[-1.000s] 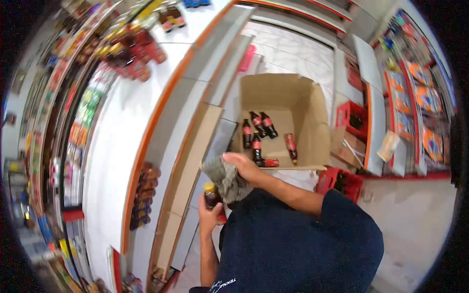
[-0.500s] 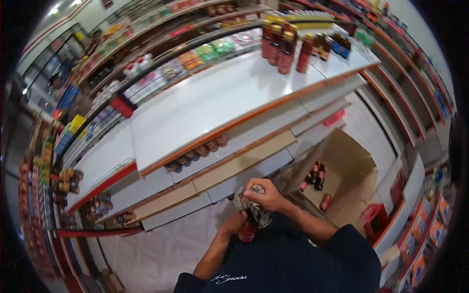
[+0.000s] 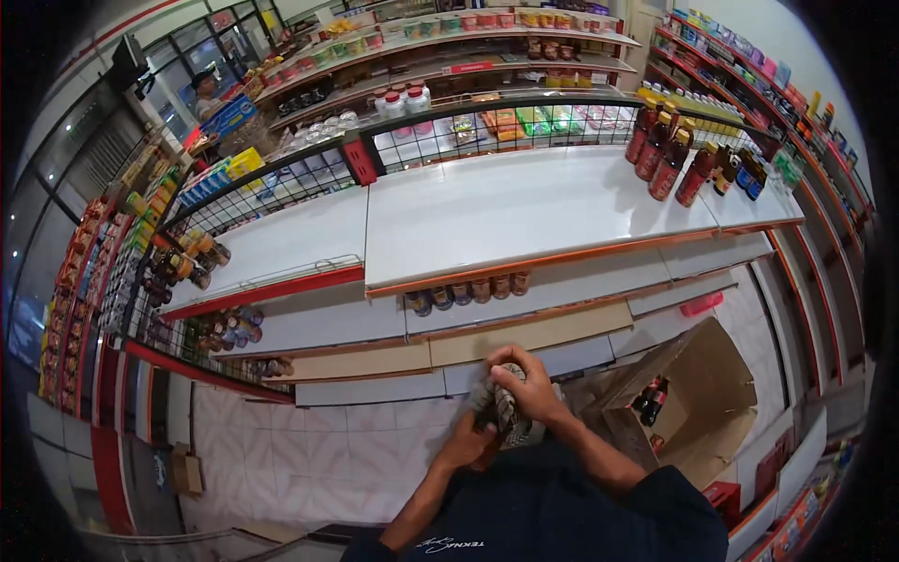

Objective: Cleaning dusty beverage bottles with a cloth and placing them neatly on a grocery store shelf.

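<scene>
In front of my torso, both hands are closed together around a grey-and-white checked cloth (image 3: 507, 405). My right hand (image 3: 529, 382) grips the cloth from above, its fingers curled over the top. Lower down, my left hand (image 3: 464, 442) is wrapped round a red bottle, now almost wholly hidden by the cloth and my fingers. On the white shelf top (image 3: 524, 192) ahead, several red-labelled bottles (image 3: 667, 167) with yellow caps stand grouped at the right. An open cardboard box (image 3: 716, 398) beside my right forearm holds a few dark bottles (image 3: 654, 401).
Below the shelf top, a row of small jars or cups (image 3: 468, 292) stands on a lower tier. Brown-capped bottles (image 3: 195, 258) are at the left end. A black wire grid (image 3: 281, 187) backs the shelf. A person (image 3: 208, 94) is far off at the left.
My view has swung to the right and levelled, so the shelves sit differently in the picture. The bottle, partly visible below the cloth before, is now nearly covered. Both hands stay together.
</scene>
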Demonstrator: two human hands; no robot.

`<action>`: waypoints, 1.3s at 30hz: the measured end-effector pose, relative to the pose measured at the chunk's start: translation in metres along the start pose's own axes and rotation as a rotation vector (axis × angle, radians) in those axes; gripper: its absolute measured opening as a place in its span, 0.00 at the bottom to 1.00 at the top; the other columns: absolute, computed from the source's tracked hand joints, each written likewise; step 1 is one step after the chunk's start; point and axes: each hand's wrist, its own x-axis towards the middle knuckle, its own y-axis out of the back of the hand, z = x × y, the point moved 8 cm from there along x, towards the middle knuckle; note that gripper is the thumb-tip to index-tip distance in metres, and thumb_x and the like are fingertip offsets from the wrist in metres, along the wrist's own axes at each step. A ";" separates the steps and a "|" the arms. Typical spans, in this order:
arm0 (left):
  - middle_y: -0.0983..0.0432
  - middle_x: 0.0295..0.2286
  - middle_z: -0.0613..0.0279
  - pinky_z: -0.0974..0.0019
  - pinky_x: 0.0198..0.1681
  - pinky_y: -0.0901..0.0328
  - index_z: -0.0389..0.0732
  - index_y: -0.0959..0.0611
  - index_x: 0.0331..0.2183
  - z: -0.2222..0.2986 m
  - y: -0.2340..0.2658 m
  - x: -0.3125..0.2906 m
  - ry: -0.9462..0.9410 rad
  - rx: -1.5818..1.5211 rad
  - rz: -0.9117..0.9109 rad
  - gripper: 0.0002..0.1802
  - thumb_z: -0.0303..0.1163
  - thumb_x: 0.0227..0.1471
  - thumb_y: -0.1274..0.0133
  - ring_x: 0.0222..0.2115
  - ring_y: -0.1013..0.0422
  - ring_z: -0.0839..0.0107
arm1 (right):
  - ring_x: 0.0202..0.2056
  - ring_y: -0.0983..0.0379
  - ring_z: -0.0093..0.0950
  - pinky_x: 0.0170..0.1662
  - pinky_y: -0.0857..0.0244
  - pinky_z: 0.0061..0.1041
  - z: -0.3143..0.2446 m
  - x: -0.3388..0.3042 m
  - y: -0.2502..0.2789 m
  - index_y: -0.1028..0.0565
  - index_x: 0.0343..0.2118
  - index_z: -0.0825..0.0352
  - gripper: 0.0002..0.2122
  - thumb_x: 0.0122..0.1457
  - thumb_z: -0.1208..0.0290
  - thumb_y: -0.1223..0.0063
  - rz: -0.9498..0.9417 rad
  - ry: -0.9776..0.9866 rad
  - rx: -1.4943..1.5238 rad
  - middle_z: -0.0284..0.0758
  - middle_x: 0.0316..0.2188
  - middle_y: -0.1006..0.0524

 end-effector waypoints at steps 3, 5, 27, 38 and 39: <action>0.28 0.46 0.54 0.62 0.50 0.37 0.31 0.32 0.52 0.011 0.024 -0.002 -0.149 -0.112 0.069 0.34 0.51 0.57 0.50 0.46 0.32 0.66 | 0.43 0.26 0.35 0.49 0.36 0.31 -0.039 0.001 -0.023 0.27 0.48 0.68 0.16 0.61 0.64 0.49 -0.022 0.210 -0.075 0.43 0.43 0.23; 0.30 0.48 0.55 0.62 0.51 0.37 0.31 0.33 0.53 0.006 0.029 0.003 -0.124 -0.138 0.025 0.37 0.56 0.59 0.54 0.47 0.33 0.65 | 0.51 0.31 0.30 0.56 0.40 0.29 -0.029 -0.007 -0.040 0.31 0.55 0.70 0.20 0.63 0.64 0.53 -0.068 -0.053 -0.048 0.43 0.49 0.26; 0.46 0.59 0.51 0.56 0.60 0.46 0.36 0.48 0.63 -0.023 -0.041 0.049 0.087 -0.324 -0.034 0.38 0.54 0.64 0.67 0.58 0.43 0.59 | 0.67 0.57 0.44 0.66 0.56 0.39 -0.024 -0.084 0.012 0.48 0.66 0.68 0.27 0.65 0.68 0.58 0.406 0.222 -0.450 0.45 0.67 0.53; 0.30 0.46 0.51 0.56 0.49 0.32 0.35 0.31 0.52 0.031 -0.130 0.096 0.300 -0.652 -0.261 0.36 0.59 0.63 0.69 0.45 0.29 0.58 | 0.66 0.52 0.46 0.66 0.54 0.43 -0.024 -0.135 0.058 0.43 0.64 0.67 0.26 0.62 0.70 0.55 0.541 0.324 -0.689 0.47 0.66 0.49; 0.29 0.47 0.51 0.57 0.50 0.32 0.36 0.31 0.53 0.031 -0.137 0.093 0.376 -0.702 -0.180 0.37 0.60 0.63 0.71 0.46 0.30 0.58 | 0.66 0.52 0.45 0.66 0.55 0.43 -0.030 -0.134 0.069 0.41 0.63 0.69 0.26 0.61 0.72 0.54 0.583 0.334 -0.681 0.48 0.65 0.48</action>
